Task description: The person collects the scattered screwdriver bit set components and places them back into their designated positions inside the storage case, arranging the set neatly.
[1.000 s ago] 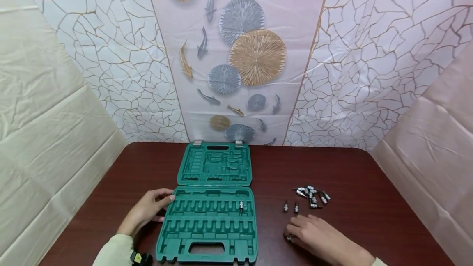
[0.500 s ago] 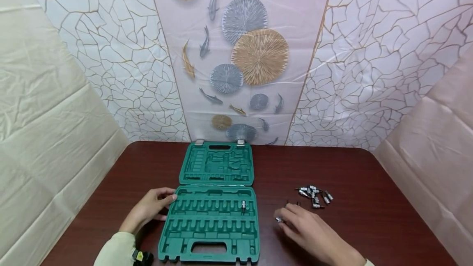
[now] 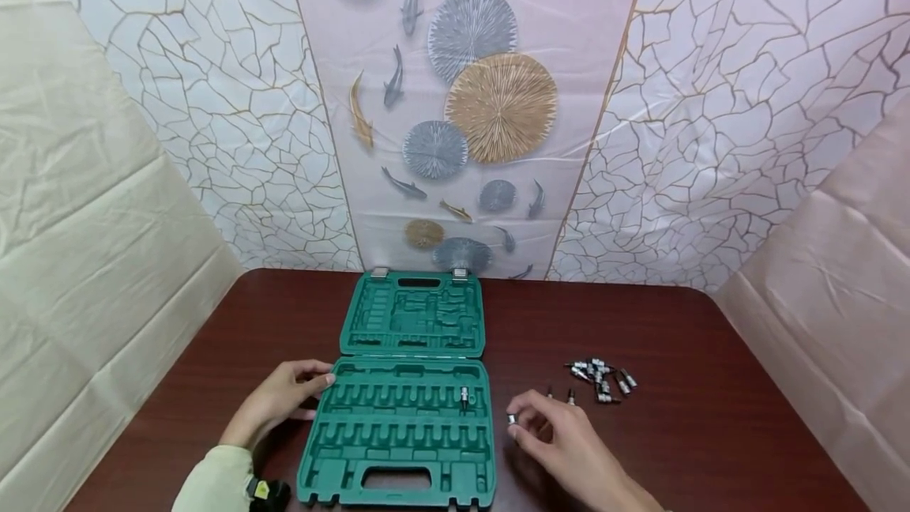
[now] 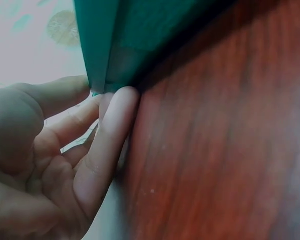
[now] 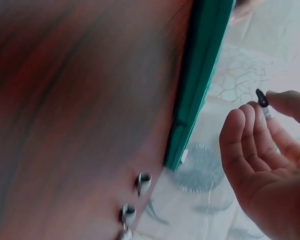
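An open green plastic tool case (image 3: 398,455) lies on the table, its molded slots facing up. One silver-and-black bit socket (image 3: 464,397) sits in a slot at the right of its upper row. My left hand (image 3: 280,397) holds the case's left edge, thumb at the rim and fingers against the side; the left wrist view shows the fingertips (image 4: 120,102) touching the green wall. Just right of the case, my right hand (image 3: 569,445) pinches another small bit socket (image 3: 512,419) between thumb and fingers. Its dark end (image 5: 261,98) sticks up in the right wrist view.
A loose pile of bit sockets (image 3: 599,378) lies on the dark red table (image 3: 682,354) to the right. Two more bit sockets stand nearer my right hand, one of them (image 3: 571,397) partly hidden by it. A patterned cloth (image 3: 498,180) hangs behind the table.
My right hand has moved left toward the case, lifting the pinched bit socket from the table's near right. The left hand stays at the case's edge.
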Motion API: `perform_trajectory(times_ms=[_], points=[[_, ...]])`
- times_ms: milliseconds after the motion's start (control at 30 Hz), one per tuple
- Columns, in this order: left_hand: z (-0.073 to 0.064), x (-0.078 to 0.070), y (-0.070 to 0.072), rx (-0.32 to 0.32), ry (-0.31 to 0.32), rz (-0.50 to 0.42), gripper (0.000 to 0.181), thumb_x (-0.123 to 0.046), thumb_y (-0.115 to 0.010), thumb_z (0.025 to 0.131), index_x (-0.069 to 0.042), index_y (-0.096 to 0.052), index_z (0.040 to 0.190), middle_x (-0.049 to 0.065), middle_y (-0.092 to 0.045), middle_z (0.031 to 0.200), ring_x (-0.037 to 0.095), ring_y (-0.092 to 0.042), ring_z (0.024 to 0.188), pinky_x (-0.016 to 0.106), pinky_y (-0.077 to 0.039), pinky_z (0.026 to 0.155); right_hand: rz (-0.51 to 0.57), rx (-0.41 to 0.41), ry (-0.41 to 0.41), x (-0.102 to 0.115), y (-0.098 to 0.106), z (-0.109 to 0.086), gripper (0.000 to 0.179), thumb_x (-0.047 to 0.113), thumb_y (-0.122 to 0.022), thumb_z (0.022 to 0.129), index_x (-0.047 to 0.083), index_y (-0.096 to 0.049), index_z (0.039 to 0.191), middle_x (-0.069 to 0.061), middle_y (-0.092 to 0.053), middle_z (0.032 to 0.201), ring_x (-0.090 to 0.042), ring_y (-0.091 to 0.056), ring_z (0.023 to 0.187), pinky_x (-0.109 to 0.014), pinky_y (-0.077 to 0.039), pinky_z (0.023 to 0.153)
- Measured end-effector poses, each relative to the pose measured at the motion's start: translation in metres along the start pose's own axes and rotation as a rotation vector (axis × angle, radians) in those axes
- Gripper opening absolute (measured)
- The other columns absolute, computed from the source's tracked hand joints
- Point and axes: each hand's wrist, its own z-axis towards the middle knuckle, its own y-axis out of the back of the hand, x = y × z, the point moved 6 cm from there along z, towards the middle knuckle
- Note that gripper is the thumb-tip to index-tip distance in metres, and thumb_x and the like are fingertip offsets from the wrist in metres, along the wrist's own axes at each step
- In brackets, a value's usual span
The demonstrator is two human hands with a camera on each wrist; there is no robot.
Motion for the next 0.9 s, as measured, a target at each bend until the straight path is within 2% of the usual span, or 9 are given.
perform_trajectory(times_ms=[167,367,567,733,900], points=[[0.001,-0.001,0.0,0.012,-0.026,-0.003,0.051,-0.026,-0.064,0.108,0.003,-0.057,0.148,0.02,-0.066,0.131,0.027,-0.068,0.111,0.043,-0.065,0.079,0.068,-0.027,-0.123,-0.001,-0.007,0.006,0.01,0.01,-0.077,0.096,0.012,-0.071,0.103,0.006,-0.074,0.086,-0.001,-0.066,0.077,-0.025,-0.057,0.067],[0.001,0.005,0.001,-0.022,-0.037,-0.018,0.051,-0.026,-0.067,0.106,0.002,-0.059,0.148,0.02,-0.067,0.132,0.027,-0.07,0.111,0.043,-0.065,0.079,0.158,0.011,-0.259,-0.008,-0.016,0.008,0.011,0.009,-0.075,0.097,0.006,-0.07,0.106,-0.002,-0.074,0.086,-0.007,-0.068,0.072,-0.026,-0.057,0.064],[-0.001,0.002,-0.003,-0.032,-0.048,-0.059,0.049,-0.023,-0.069,0.105,0.003,-0.06,0.146,0.023,-0.067,0.134,0.032,-0.07,0.115,0.044,-0.065,0.077,0.244,0.03,-0.33,-0.014,-0.022,0.005,0.013,0.009,-0.075,0.097,0.002,-0.07,0.108,-0.009,-0.073,0.086,-0.014,-0.067,0.064,-0.032,-0.059,0.058],[-0.003,-0.002,-0.011,-0.027,-0.042,-0.073,0.045,-0.018,-0.068,0.105,0.004,-0.061,0.144,0.027,-0.064,0.139,0.037,-0.069,0.12,0.044,-0.065,0.075,0.295,0.044,-0.385,-0.02,-0.026,-0.001,0.016,0.011,-0.075,0.097,0.001,-0.07,0.109,-0.007,-0.073,0.088,-0.016,-0.069,0.072,-0.032,-0.061,0.064],[-0.002,-0.005,-0.016,-0.035,-0.055,-0.057,0.043,-0.016,-0.066,0.106,0.004,-0.062,0.144,0.027,-0.065,0.137,0.037,-0.069,0.119,0.043,-0.065,0.074,0.39,0.06,-0.426,-0.027,-0.029,-0.004,0.018,0.009,-0.073,0.099,-0.002,-0.069,0.112,-0.008,-0.072,0.092,-0.021,-0.07,0.081,-0.033,-0.063,0.069]])
